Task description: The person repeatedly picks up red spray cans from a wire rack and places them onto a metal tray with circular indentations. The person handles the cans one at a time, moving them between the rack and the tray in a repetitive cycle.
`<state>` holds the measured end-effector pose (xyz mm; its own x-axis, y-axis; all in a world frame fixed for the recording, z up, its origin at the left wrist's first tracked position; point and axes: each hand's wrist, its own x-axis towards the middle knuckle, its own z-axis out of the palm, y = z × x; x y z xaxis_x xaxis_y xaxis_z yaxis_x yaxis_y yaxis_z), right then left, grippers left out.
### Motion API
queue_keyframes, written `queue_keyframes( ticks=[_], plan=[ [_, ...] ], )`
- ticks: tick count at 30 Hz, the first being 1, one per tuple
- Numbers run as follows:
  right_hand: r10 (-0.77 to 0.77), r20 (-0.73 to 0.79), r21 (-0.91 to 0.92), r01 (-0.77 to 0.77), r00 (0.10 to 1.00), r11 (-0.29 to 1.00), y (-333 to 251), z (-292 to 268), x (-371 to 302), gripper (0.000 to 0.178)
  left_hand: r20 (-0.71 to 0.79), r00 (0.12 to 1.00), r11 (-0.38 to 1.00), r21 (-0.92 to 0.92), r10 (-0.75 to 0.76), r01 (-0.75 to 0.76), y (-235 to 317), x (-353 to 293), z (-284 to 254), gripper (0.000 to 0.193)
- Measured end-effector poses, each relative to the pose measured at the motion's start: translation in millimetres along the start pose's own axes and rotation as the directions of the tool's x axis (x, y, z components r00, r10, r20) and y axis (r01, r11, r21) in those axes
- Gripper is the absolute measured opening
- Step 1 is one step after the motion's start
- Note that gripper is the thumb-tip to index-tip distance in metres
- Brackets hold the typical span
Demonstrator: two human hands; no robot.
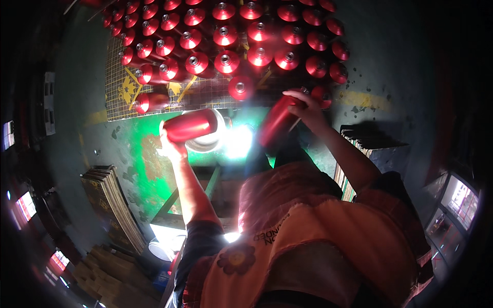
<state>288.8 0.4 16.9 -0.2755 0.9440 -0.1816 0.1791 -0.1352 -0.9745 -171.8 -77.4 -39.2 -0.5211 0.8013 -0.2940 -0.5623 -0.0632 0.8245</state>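
Note:
My left hand [173,146] is closed round one end of a shiny red metal cylinder [191,126], which lies nearly level over a white round tub-like object [206,143]. To the right, my right hand [309,109] grips the top end of a second red metal cylinder [277,123]. This one leans, its lower end toward my lap. Strong glare beside the white object hides what lies there. Just beyond my hands, a single red cylinder [240,88] stands upright, and another [152,102] lies on its side at the left.
Several rows of upright red cylinders [225,36] stand on gridded boards [118,66] at the far side. Stacks of flat boards stand on the floor at left [114,208] and right [354,149]. Brown cardboard [110,272] lies at lower left. A dark metal frame [169,205] stands near my left forearm.

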Motion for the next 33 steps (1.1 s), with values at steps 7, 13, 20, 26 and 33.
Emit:
queue_keyframes(
  ticks=[7, 13, 20, 26, 33],
  plan=[
    [-0.392, -0.166, -0.579, 0.232, 0.905, 0.782, 42, 36, 33, 0.037, 0.325, 0.904, 0.334, 0.850, 0.278, -0.408, -61, 7, 123, 0.047],
    [-0.394, -0.227, -0.593, 0.195, 0.891, 0.781, 40, 41, 35, 0.042, 0.407, 0.871, 0.047, 0.899, 0.275, -0.435, -80, 1, 149, 0.042],
    [-0.478, -0.038, -0.441, 0.415, 0.877, 0.796, 22, 34, 66, 0.027, 0.457, 0.821, 0.211, 0.814, 0.343, -0.542, -65, 32, 178, 0.022],
    [-0.433, -0.073, -0.255, 0.403, 0.898, 0.879, 30, 35, 104, 0.020, 0.442, 0.859, 0.242, 0.832, 0.258, -0.500, -81, 63, 187, 0.014],
    [-0.008, -0.479, 0.046, 0.034, 0.878, 0.998, 15, 22, 37, 0.039, 0.521, 0.852, 0.642, 0.668, -0.043, -0.376, -65, 39, 186, 0.040]
  ],
)
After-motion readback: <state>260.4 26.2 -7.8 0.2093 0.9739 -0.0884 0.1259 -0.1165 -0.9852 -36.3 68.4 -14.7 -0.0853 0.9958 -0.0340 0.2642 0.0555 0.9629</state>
